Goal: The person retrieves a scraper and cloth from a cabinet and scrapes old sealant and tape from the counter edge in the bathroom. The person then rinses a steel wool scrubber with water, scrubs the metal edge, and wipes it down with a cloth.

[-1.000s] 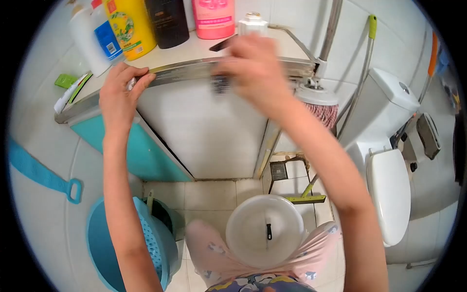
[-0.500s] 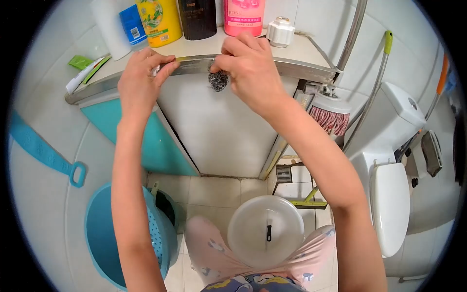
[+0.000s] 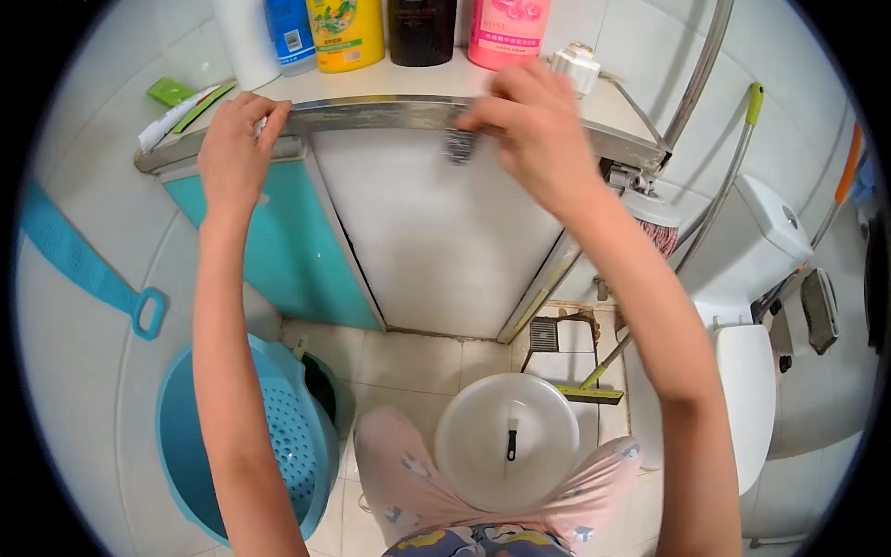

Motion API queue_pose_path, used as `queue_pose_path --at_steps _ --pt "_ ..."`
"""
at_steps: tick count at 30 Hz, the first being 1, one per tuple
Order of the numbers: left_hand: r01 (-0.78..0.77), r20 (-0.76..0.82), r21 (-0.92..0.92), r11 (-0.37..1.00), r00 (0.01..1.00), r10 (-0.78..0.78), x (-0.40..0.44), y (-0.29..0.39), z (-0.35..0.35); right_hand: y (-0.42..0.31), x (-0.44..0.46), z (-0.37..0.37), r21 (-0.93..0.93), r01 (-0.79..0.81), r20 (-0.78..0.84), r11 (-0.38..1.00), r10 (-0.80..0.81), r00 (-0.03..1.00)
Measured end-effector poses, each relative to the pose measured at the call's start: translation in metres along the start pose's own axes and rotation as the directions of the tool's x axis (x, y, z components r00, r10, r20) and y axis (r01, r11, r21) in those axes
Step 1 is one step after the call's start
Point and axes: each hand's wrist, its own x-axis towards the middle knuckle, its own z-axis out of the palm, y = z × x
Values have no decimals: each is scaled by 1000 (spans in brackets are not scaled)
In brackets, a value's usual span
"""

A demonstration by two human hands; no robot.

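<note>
My right hand (image 3: 540,130) is closed around a steel wool scourer (image 3: 459,147), which hangs from the fingers at the metal edge strip (image 3: 376,113) of the counter. Motion blurs the scourer and the fingertips. Farther left, my left hand (image 3: 237,144) is closed at the same edge, with a small whitish bit showing between thumb and fingers; what it is I cannot make out. Below the strip are a white panel (image 3: 418,232) and a turquoise panel (image 3: 288,241).
Several bottles, including a yellow bottle (image 3: 348,37) and a pink bottle (image 3: 508,35), line the counter. Between my knees is a white basin (image 3: 548,436) holding a black-handled scraper (image 3: 511,441). Blue tub (image 3: 172,436) at left; squeegee (image 3: 589,394), mop (image 3: 657,232) and toilet (image 3: 747,399) at right.
The view has turned slightly left. My left hand has slid left along the counter edge, away from the right hand. The right hand, with the scourer, has shifted slightly right.
</note>
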Motion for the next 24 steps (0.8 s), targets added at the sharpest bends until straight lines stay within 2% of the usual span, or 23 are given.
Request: queue_pose_path --at_steps 2,3,5,7,9,14,17,19,24 --pt "20 46 -62 998 999 -17 -1 -2 -5 20 -26 -37 -75 -79 54 994 84 995" --pt "40 79 -110 993 996 -32 0 -1 -9 30 -37 -50 -162 -72 76 984 85 993" --pt "49 111 -170 984 993 -30 -2 -7 -12 25 -35 -51 -180 -81 90 980 98 991" --pt "5 108 -200 980 994 17 -1 -15 -12 18 -16 -23 -109 27 74 994 -19 997" --pt "10 48 -198 980 999 -1 -7 -21 -8 -3 10 14 -74 135 41 988 -133 990" --pt "95 -63 -151 984 992 -106 -20 -40 -6 -14 18 32 -17 155 31 988 -155 987" --pt "85 -130 -132 988 986 -102 -19 -75 1 11 -18 -17 -102 53 97 993 -43 994" --pt "79 -135 -150 986 986 -99 -20 -90 2 3 -14 -19 -133 -10 134 991 28 991" --pt "112 -129 -64 992 984 -120 -22 -78 -1 -44 52 69 14 182 74 983 -182 980"
